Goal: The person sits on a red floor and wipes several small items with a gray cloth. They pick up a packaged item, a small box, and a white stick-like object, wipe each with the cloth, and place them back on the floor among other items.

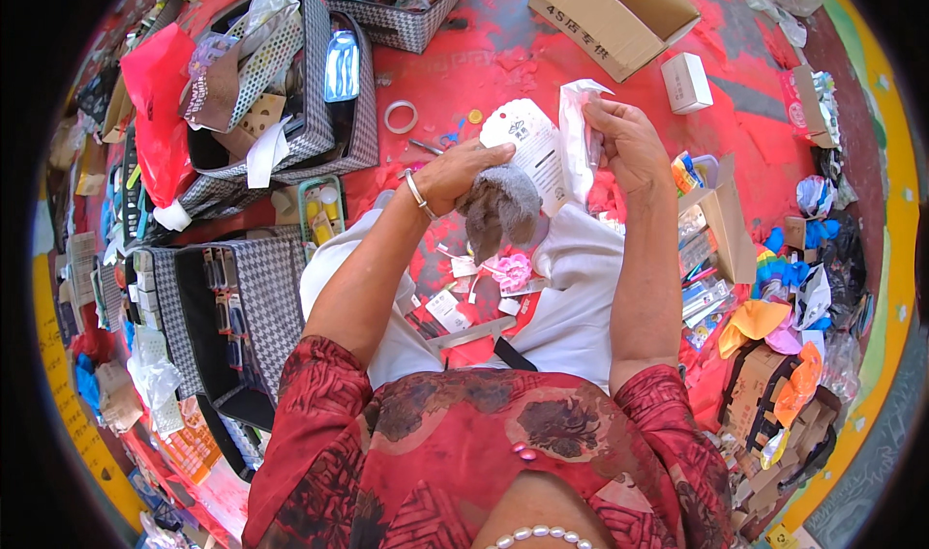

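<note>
My left hand [453, 174], with a bracelet at the wrist, is closed, its thumb pressed on the edge of a white printed card [527, 152] with a scalloped top. Below its fingers hangs a soft grey-brown fabric piece [501, 206]; whether it is fastened to the card I cannot tell. To the right, my right hand [629, 143] pinches a narrow white plastic sleeve [577, 143] standing upright beside the card. Between my knees lie a pink fabric flower [512, 272], a small white tag [447, 311] and a metal ruler [472, 332].
Black-and-white patterned storage bins [271, 288] crowd the left side. A roll of tape [400, 117] lies on the red floor covering ahead. An open cardboard box [614, 22] and a small white box [686, 83] are beyond my right hand. Packets and an open carton [726, 225] are at right.
</note>
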Demonstrator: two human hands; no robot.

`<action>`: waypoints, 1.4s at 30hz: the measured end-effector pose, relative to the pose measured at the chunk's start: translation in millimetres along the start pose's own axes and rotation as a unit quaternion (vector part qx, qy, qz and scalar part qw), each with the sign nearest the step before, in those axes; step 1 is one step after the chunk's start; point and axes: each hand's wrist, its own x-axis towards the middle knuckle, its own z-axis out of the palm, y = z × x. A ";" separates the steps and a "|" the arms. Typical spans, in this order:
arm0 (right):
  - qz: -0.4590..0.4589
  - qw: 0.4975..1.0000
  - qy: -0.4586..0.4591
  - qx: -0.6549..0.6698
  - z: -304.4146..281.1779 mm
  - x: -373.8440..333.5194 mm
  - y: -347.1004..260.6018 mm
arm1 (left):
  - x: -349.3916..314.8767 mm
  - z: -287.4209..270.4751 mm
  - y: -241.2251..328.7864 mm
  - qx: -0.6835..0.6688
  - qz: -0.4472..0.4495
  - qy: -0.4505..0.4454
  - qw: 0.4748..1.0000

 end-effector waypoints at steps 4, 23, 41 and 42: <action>-0.020 0.993 -0.071 0.093 -2.3 -1.1 -2.5 | -0.1 -3.8 -3.4 0.082 0.035 0.029 0.996; -0.195 0.899 0.030 -0.392 54.3 0.3 19.3 | 10.6 2.3 -14.8 -0.017 0.046 -0.033 0.998; -0.016 0.987 -0.069 -0.144 13.8 -17.3 0.7 | 12.1 -11.9 -4.9 -0.077 0.080 -0.016 0.994; -0.034 0.984 -0.079 -0.157 14.6 -17.0 0.8 | 11.8 -11.9 -5.1 -0.071 0.084 -0.016 0.994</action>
